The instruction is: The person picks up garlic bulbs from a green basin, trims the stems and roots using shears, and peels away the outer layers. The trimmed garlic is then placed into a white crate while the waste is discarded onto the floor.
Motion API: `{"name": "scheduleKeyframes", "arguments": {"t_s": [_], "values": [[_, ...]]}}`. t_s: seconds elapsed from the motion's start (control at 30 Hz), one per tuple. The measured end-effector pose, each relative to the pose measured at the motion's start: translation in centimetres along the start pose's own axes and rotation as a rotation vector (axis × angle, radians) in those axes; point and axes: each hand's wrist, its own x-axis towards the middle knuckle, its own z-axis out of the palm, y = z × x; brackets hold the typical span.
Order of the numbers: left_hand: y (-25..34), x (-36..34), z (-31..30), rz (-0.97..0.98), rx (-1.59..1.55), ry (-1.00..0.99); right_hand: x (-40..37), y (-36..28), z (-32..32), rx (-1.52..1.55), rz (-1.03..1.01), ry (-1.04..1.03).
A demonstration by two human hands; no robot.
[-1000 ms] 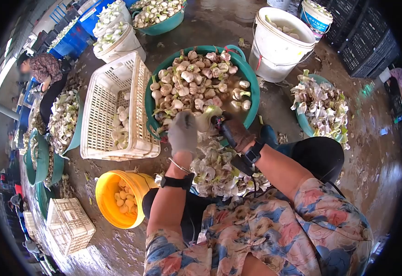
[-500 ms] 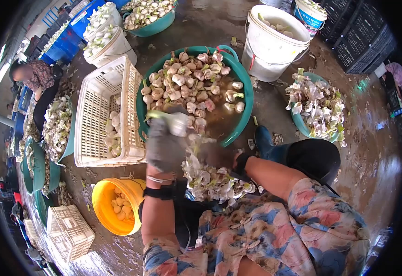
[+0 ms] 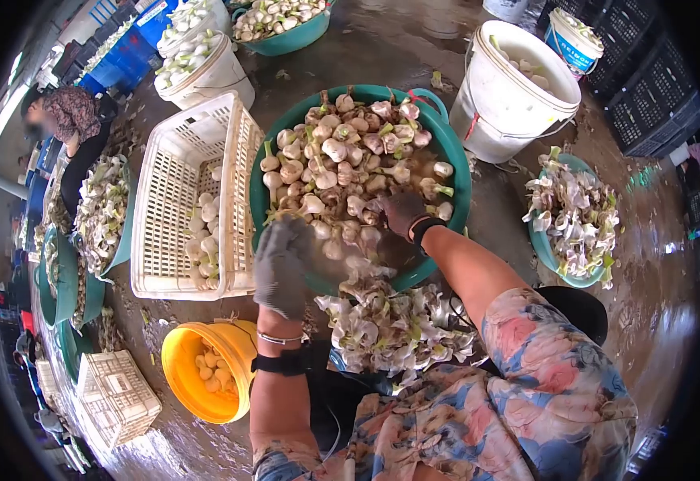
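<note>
Reaching with the right hand (image 3: 404,213) among garlic bulbs (image 3: 335,150) in the green tub (image 3: 461,180); cannot tell if pinching. Keeping the left hand (image 3: 283,268) at its near-left rim, fingers together, grip unclear. Left of it: white crate (image 3: 157,232), holding paler bulbs (image 3: 203,228).

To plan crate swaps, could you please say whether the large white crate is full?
Not full: the large white crate holds some pale bulbs, with bare lattice showing inside.

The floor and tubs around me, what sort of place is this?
Probably a garlic-cleaning work area: a green tub holds garlic bulbs in water, peeled skins heap beside it, and black crates are stacked nearby.
</note>
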Motion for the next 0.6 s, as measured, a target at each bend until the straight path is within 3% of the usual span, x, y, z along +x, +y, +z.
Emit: {"name": "scheduleKeyframes", "arguments": {"t_s": [0.13, 0.2, 0.23, 0.27, 0.3, 0.33, 0.37, 0.4, 0.43, 0.53, 0.6], "values": [[-1.6, -0.3, 1.0, -0.070, 0.150, -0.051, 0.4, 1.8, 1.6, 0.230, 0.050, -0.060], [-1.9, -0.9, 1.8, -0.117, 0.211, -0.089, -0.8, 2.9, 1.8, 0.604, 0.033, 0.131], [-2.3, -1.3, 2.6, -0.104, 0.379, -0.122, -1.3, 3.1, 1.3, 0.983, 0.169, 0.016], [-2.7, -1.6, 3.0, -0.093, 0.550, -0.156, -2.4, 2.8, 1.2, 0.982, 0.176, 0.012], [-4.1, -0.8, 2.0, -0.110, 0.615, -0.265, -4.2, 1.5, 0.0, 1.629, 0.168, -0.080], [-9.2, 2.1, -2.5, 0.271, 0.700, -0.517, -5.9, 0.1, -1.2, 2.277, 0.139, -0.184], [-7.7, 0.7, -0.4, 0.221, 0.929, -0.456, -7.5, -1.2, -2.6, 2.284, 0.135, -0.189], [-6.2, -0.9, 2.1, 0.168, 1.155, -0.388, -9.1, -2.6, -3.9, 2.006, -0.014, -0.061], [-6.7, -1.4, 2.1, 0.323, 1.179, -0.361, -10.1, -3.4, -4.6, 1.719, -0.150, 0.061], [-5.2, -2.3, 2.5, 0.313, 1.194, -0.367, -11.8, -4.0, -5.0, 1.800, -0.068, 0.008], [-4.6, -3.0, 2.5, 0.311, 1.190, -0.375, -11.6, -3.0, -5.9, 1.630, -0.078, -0.050]]}}
